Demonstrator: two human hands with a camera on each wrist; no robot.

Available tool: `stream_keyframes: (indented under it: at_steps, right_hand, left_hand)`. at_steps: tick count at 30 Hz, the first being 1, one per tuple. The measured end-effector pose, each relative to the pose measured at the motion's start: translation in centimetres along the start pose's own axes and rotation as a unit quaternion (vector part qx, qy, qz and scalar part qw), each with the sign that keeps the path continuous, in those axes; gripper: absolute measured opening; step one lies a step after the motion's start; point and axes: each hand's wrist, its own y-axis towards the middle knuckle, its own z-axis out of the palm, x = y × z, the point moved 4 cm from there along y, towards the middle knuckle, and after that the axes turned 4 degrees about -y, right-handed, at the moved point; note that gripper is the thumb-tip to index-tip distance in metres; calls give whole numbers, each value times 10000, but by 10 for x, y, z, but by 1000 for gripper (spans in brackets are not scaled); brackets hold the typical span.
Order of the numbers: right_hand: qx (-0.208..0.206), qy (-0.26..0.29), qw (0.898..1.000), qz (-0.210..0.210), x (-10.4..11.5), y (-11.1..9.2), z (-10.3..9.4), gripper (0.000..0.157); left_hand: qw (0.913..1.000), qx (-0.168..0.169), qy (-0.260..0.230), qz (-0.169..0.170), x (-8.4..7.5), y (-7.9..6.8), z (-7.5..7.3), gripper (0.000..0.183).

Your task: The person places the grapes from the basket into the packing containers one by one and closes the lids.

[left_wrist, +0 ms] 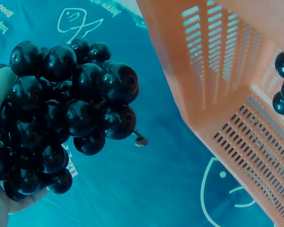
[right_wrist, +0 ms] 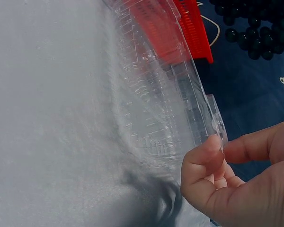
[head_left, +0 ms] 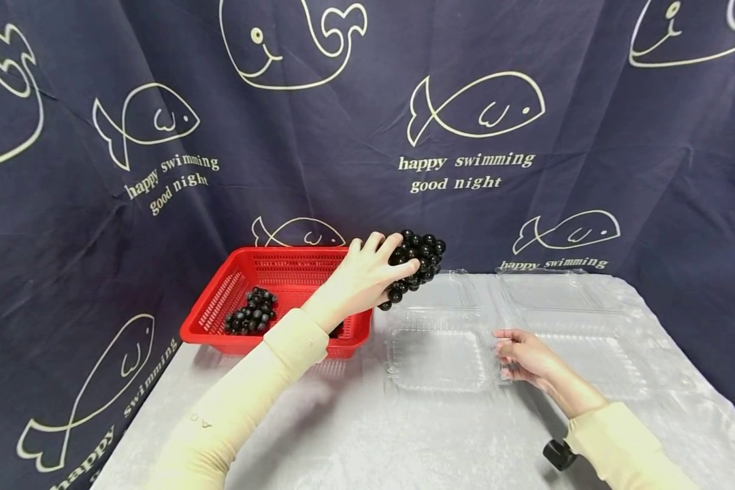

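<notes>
My left hand (head_left: 364, 273) grips a bunch of black grapes (head_left: 427, 257) in the air, just right of the red basket (head_left: 191, 320). In the left wrist view the grapes (left_wrist: 80, 113) hang beside the basket wall, with a short stem poking out. Another bunch of dark grapes (head_left: 252, 313) lies inside the basket. On the table, an open clear plastic clamshell box (head_left: 437, 361) stands below and right of the held bunch. My right hand (head_left: 529, 361) is at that box's right side; the right wrist view shows thumb and finger pinching its rim (right_wrist: 199, 101).
A second clear plastic box (head_left: 594, 361) stands to the right, its lid lying towards the back. A grey-white cloth (head_left: 343, 442) covers the table. Behind it hangs a dark blue curtain (head_left: 355, 163) with fish drawings. A black device (head_left: 559, 454) sits at my right wrist.
</notes>
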Motion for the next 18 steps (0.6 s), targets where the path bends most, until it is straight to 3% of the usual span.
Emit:
stream_keyframes:
  at_steps: [18]
  right_hand:
    - [-104, -142, 9998, 45, 0, 0, -1, 55]
  left_hand:
    - [9996, 114, -38, 236, -28, 7, 21, 46]
